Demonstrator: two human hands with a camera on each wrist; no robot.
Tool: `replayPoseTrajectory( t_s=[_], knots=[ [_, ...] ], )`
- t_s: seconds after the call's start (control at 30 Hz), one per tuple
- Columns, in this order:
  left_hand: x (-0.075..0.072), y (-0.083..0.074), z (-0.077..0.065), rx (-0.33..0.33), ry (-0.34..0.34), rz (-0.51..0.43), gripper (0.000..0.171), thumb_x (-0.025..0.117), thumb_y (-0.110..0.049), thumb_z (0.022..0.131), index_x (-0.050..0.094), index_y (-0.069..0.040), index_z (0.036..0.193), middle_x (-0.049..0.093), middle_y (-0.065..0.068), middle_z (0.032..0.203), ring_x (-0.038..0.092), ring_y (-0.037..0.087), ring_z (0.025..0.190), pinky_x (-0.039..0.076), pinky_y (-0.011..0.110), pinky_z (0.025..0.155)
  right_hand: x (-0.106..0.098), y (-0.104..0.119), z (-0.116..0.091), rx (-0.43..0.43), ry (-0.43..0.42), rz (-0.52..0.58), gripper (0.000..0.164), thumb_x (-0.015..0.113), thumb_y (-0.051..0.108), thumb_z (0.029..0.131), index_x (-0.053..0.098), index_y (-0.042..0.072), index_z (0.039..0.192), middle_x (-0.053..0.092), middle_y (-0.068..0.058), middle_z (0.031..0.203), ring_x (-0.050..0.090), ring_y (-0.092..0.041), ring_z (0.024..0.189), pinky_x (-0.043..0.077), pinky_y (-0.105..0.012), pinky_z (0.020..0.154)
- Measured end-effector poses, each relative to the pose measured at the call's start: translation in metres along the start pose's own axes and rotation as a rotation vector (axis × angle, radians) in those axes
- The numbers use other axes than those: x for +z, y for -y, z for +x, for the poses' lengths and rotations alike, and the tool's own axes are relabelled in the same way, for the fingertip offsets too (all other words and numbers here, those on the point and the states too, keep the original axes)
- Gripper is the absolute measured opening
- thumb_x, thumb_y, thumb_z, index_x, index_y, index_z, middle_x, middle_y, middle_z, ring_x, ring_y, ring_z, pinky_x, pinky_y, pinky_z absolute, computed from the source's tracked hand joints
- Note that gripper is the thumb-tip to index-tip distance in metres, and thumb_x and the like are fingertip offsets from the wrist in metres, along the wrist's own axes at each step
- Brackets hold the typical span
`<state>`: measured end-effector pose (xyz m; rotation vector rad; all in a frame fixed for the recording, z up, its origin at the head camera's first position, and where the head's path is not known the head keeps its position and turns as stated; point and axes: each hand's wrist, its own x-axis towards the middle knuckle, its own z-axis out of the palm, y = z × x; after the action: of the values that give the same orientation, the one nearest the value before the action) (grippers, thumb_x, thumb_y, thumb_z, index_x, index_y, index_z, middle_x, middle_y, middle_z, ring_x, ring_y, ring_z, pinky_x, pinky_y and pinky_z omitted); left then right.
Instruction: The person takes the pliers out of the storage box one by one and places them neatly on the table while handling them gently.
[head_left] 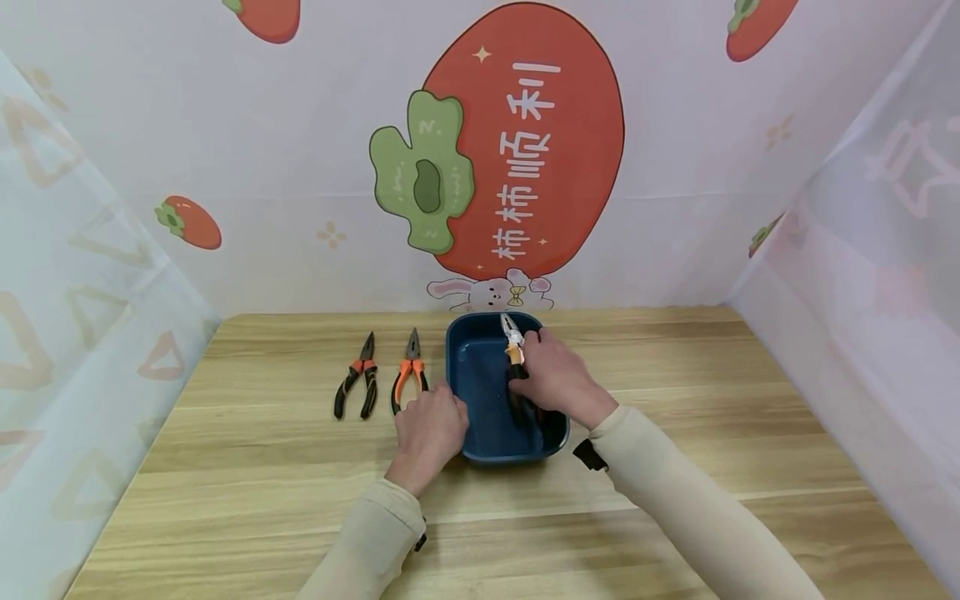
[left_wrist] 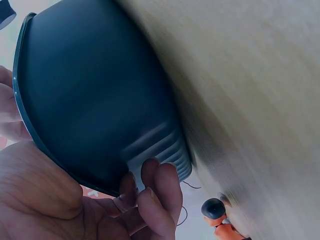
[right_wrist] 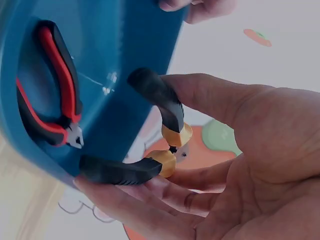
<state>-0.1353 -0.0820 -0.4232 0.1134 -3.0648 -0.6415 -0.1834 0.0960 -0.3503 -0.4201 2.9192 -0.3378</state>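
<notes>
My left hand [head_left: 433,425] grips the left side of a deep blue plastic basin [head_left: 483,392], its fingertips against the ribbed outer wall in the left wrist view. My right hand [head_left: 562,375] holds combination pliers [head_left: 513,333] with black and yellow handles over the basin's right part, jaws pointing away from me. In the right wrist view the thumb is on one pliers handle [right_wrist: 165,102] and fingers on the other; the handles are spread apart. Small pliers [right_wrist: 62,70] with red and black handles lie inside the basin.
Left of the basin, two long-nose pliers lie on the wooden table [head_left: 262,467]: a black pair with thin orange lines [head_left: 366,365] and an orange and black pair [head_left: 412,365], partly behind my left hand. A printed cloth [head_left: 300,267] stands along the table's back edge.
</notes>
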Motion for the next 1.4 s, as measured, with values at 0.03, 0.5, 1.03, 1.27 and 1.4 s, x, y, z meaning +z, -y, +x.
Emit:
replayPoseTrajectory(
  t_s=[0.03, 0.5, 1.03, 1.27, 1.4],
  knots=[
    [0.0, 0.0, 0.0, 0.0, 0.0, -0.002, 0.022, 0.053, -0.022, 0.101, 0.057, -0.005, 0.087, 0.052, 0.008, 0.063, 0.054, 0.028, 0.054, 0.045, 0.044, 0.049, -0.002, -0.001, -0.001, 0.0, -0.006, 0.01, 0.058, 0.079, 0.03, 0.09, 0.052, -0.007, 0.125, 0.054, -0.02, 0.11, 0.055, -0.027, 0.084, 0.054, -0.038, 0.068],
    [0.001, 0.001, 0.0, -0.001, -0.004, -0.004, 0.023, 0.053, -0.023, 0.102, 0.057, -0.005, 0.088, 0.053, 0.009, 0.062, 0.054, 0.029, 0.052, 0.045, 0.044, 0.048, -0.02, -0.033, -0.009, 0.049, -0.084, 0.013, 0.052, 0.081, 0.026, 0.086, 0.056, -0.006, 0.118, 0.052, -0.018, 0.103, 0.053, -0.028, 0.079, 0.047, -0.036, 0.057],
    [0.002, 0.001, 0.0, -0.004, -0.011, 0.0, 0.022, 0.054, -0.022, 0.101, 0.059, -0.004, 0.091, 0.056, 0.011, 0.065, 0.056, 0.03, 0.054, 0.046, 0.046, 0.049, -0.014, -0.079, -0.009, 0.147, -0.082, 0.045, 0.056, 0.081, 0.026, 0.085, 0.054, -0.008, 0.121, 0.053, -0.017, 0.099, 0.053, -0.029, 0.078, 0.045, -0.037, 0.06],
    [0.002, 0.001, -0.001, 0.005, -0.018, -0.018, 0.021, 0.052, -0.021, 0.102, 0.058, -0.004, 0.091, 0.053, 0.011, 0.062, 0.053, 0.029, 0.05, 0.043, 0.045, 0.045, -0.001, -0.093, -0.005, 0.199, -0.033, 0.048, 0.046, 0.081, 0.028, 0.085, 0.055, -0.004, 0.107, 0.049, -0.015, 0.092, 0.049, -0.029, 0.076, 0.04, -0.038, 0.058],
    [0.002, 0.0, -0.001, 0.01, -0.015, -0.025, 0.021, 0.052, -0.021, 0.102, 0.058, -0.004, 0.092, 0.052, 0.01, 0.062, 0.052, 0.029, 0.05, 0.042, 0.045, 0.045, 0.01, -0.098, -0.002, 0.22, 0.005, 0.052, 0.042, 0.081, 0.029, 0.085, 0.054, 0.0, 0.099, 0.048, -0.013, 0.09, 0.049, -0.028, 0.074, 0.039, -0.039, 0.059]
  ],
)
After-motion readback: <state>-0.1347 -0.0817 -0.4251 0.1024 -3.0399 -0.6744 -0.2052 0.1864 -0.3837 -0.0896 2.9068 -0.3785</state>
